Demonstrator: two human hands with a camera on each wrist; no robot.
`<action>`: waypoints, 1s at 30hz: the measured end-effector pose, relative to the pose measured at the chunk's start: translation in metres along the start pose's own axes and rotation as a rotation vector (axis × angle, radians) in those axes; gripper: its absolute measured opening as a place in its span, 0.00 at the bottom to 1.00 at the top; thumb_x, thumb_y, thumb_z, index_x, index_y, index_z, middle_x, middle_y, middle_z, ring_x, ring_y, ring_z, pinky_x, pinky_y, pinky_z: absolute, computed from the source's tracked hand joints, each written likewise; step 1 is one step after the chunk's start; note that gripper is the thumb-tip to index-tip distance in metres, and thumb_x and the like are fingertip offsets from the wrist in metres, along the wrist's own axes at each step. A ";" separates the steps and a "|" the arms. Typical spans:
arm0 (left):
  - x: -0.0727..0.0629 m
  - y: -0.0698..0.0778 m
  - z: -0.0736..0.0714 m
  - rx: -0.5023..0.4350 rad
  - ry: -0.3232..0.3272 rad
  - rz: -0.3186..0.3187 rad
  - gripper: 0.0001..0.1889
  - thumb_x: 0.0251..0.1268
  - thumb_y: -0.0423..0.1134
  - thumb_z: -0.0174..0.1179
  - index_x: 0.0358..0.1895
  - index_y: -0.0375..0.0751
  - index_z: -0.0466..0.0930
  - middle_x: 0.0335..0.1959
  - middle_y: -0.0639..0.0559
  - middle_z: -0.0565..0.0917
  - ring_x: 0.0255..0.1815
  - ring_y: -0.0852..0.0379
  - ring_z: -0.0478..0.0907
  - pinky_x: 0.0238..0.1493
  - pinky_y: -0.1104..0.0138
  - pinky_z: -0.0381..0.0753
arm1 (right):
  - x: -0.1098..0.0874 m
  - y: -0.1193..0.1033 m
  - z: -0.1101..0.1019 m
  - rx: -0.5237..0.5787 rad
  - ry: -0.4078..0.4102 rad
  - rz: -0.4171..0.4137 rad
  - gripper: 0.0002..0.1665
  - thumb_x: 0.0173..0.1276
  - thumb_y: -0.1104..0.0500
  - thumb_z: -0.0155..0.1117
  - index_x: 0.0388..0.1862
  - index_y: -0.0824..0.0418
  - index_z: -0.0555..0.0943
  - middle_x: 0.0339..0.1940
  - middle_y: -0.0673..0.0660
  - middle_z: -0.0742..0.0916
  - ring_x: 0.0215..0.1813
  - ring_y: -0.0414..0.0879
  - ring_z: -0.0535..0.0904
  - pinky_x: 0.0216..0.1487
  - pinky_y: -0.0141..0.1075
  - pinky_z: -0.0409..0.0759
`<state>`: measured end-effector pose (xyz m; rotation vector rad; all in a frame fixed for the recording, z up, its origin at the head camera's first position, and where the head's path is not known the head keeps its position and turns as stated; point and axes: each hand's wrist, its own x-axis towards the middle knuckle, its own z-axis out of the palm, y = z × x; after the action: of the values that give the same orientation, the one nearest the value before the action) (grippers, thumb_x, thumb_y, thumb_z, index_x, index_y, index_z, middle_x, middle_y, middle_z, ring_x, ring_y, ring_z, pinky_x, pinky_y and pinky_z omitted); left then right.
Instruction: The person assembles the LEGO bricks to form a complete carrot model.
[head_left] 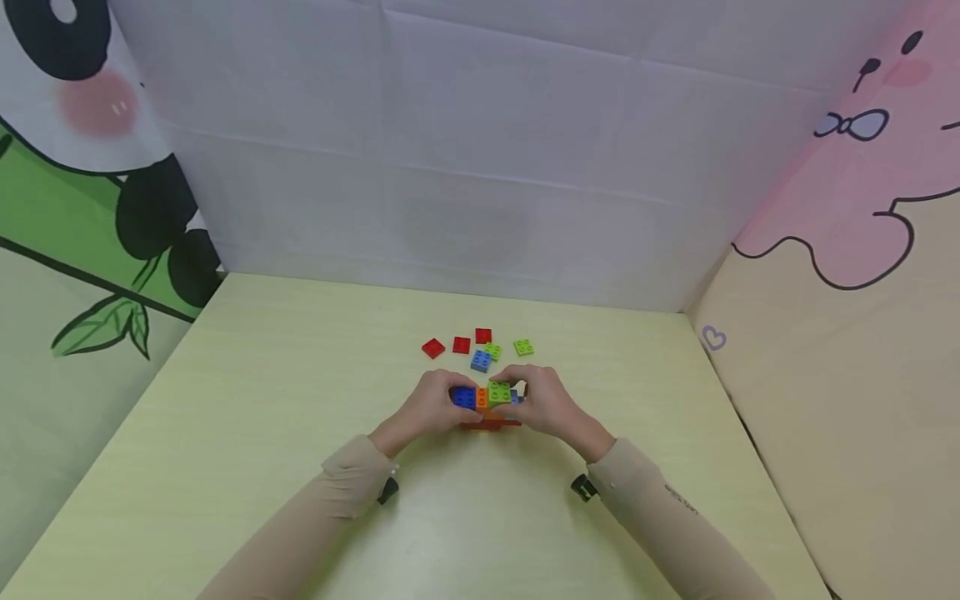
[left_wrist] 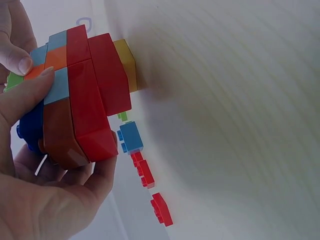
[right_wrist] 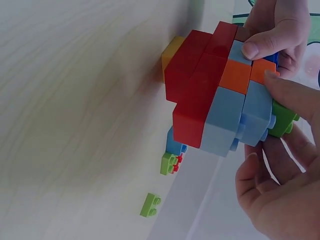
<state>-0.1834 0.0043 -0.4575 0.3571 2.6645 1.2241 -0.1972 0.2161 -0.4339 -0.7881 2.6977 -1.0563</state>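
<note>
Between the two hands is a build of stacked toy bricks (right_wrist: 201, 77), red at the bottom with orange, light blue, brown and dark blue above. One yellow brick (left_wrist: 126, 65) forms its foot, close to the table. My left hand (head_left: 431, 402) grips the build's left end, thumb in front and fingers behind, around the dark blue brick (head_left: 464, 397). At the other end, my right hand (head_left: 547, 402) holds the build around the light green brick (head_left: 498, 392) on top. Its thumb lies across the front by an orange brick (right_wrist: 236, 76); its other fingers are partly hidden behind.
Loose bricks lie beyond the hands: several red ones, among them a red brick (head_left: 432, 348) at the left, a blue brick (head_left: 481, 361) touching a green one, and a separate green brick (head_left: 523, 347) to the right. A pale wall cloth (head_left: 450, 208) borders the table (head_left: 300, 375).
</note>
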 end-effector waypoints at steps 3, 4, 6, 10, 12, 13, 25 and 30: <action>0.000 0.000 0.000 0.002 0.002 -0.003 0.21 0.48 0.43 0.75 0.48 0.44 0.84 0.43 0.54 0.80 0.45 0.52 0.73 0.47 0.59 0.76 | 0.001 0.001 0.001 -0.002 0.002 0.015 0.23 0.53 0.52 0.77 0.49 0.52 0.84 0.44 0.45 0.84 0.46 0.43 0.77 0.40 0.35 0.76; 0.000 0.000 0.000 0.001 0.001 -0.002 0.21 0.48 0.43 0.75 0.48 0.44 0.84 0.43 0.54 0.80 0.45 0.52 0.73 0.47 0.59 0.76 | 0.001 0.002 0.002 0.002 0.000 0.017 0.23 0.53 0.52 0.77 0.48 0.52 0.84 0.44 0.45 0.84 0.47 0.44 0.77 0.41 0.36 0.76; 0.000 -0.001 0.000 -0.002 -0.002 -0.003 0.21 0.48 0.43 0.75 0.48 0.44 0.84 0.43 0.54 0.79 0.45 0.52 0.73 0.47 0.59 0.76 | 0.001 0.003 0.002 0.017 0.000 0.017 0.22 0.52 0.52 0.78 0.47 0.52 0.84 0.44 0.44 0.84 0.48 0.44 0.77 0.44 0.38 0.76; 0.000 0.000 -0.001 -0.013 -0.006 -0.004 0.21 0.48 0.43 0.75 0.47 0.44 0.84 0.42 0.54 0.79 0.44 0.52 0.73 0.47 0.59 0.76 | 0.001 0.008 0.004 0.082 0.001 0.012 0.21 0.52 0.51 0.78 0.46 0.52 0.83 0.42 0.43 0.83 0.47 0.44 0.76 0.46 0.41 0.77; 0.001 0.000 -0.002 -0.015 -0.006 -0.010 0.20 0.47 0.43 0.75 0.47 0.45 0.84 0.41 0.55 0.79 0.44 0.53 0.73 0.47 0.59 0.76 | 0.002 0.011 0.007 0.130 0.005 0.021 0.21 0.52 0.51 0.78 0.46 0.51 0.83 0.41 0.43 0.83 0.45 0.44 0.76 0.45 0.40 0.77; 0.001 0.000 -0.002 -0.016 -0.006 -0.011 0.20 0.47 0.43 0.75 0.47 0.45 0.84 0.41 0.55 0.79 0.44 0.53 0.73 0.47 0.59 0.76 | 0.001 0.013 0.008 0.157 0.006 0.030 0.22 0.52 0.50 0.77 0.46 0.51 0.83 0.41 0.43 0.83 0.44 0.44 0.77 0.45 0.39 0.77; 0.002 -0.004 0.000 -0.003 -0.002 0.010 0.20 0.48 0.44 0.75 0.46 0.46 0.83 0.42 0.55 0.78 0.44 0.53 0.73 0.46 0.60 0.76 | 0.000 0.024 0.018 0.315 0.014 0.041 0.23 0.52 0.48 0.77 0.46 0.52 0.83 0.42 0.45 0.83 0.42 0.46 0.77 0.46 0.38 0.78; 0.001 -0.004 -0.001 0.000 -0.016 0.009 0.20 0.49 0.45 0.74 0.47 0.48 0.82 0.43 0.55 0.78 0.45 0.53 0.72 0.45 0.61 0.76 | 0.000 0.029 0.022 0.362 0.022 0.030 0.23 0.52 0.50 0.77 0.47 0.52 0.83 0.42 0.46 0.84 0.42 0.47 0.77 0.45 0.39 0.78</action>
<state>-0.1852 0.0018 -0.4599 0.3774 2.6517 1.2185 -0.2026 0.2213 -0.4699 -0.6693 2.4172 -1.4935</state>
